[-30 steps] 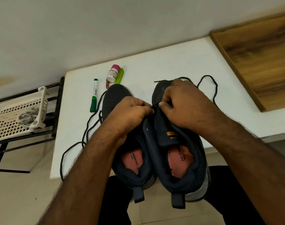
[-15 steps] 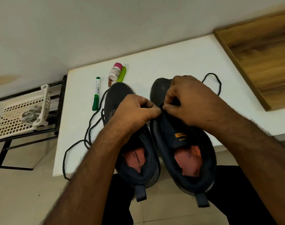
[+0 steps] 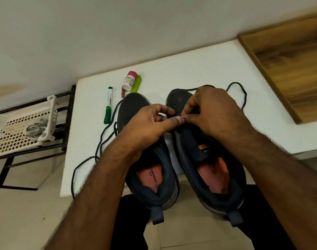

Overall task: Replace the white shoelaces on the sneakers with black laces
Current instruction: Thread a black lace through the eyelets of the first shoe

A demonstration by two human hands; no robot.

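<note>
Since the earlier frames the left hand (image 3: 150, 127) has been loosened: its fingers (image 3: 165, 110), bunched tightly before, are now spread, with the thumb stretched right to meet the right hand (image 3: 213, 112) over the lace area of the right sneaker (image 3: 208, 170). The right hand's fingers are curled and pinched together at that meeting point, seemingly on the black lace (image 3: 242, 94), though the pinched piece itself is hidden; whether the left thumb presses lace or only the shoe cannot be told. The lace is looped on the counter (image 3: 199, 69) to the far right of that shoe. A second black lace (image 3: 100, 143) is trailed from the left sneaker (image 3: 132, 109) across the counter and over its near edge. No white laces are seen on either shoe, so the threading stage is judged to be under way. The lace tip could be lost from the pinch or pushed past the eyelet, since the hands cover the work; the dangling left lace could be snagged by a forearm and pulled free. The counter is white, set against a pale wall beside a wooden panel (image 3: 291, 62); a green marker (image 3: 108, 105) and a small bottle (image 3: 130, 80) lie at its far side, and a white basket (image 3: 24, 123) sits on a black rack at left.
</note>
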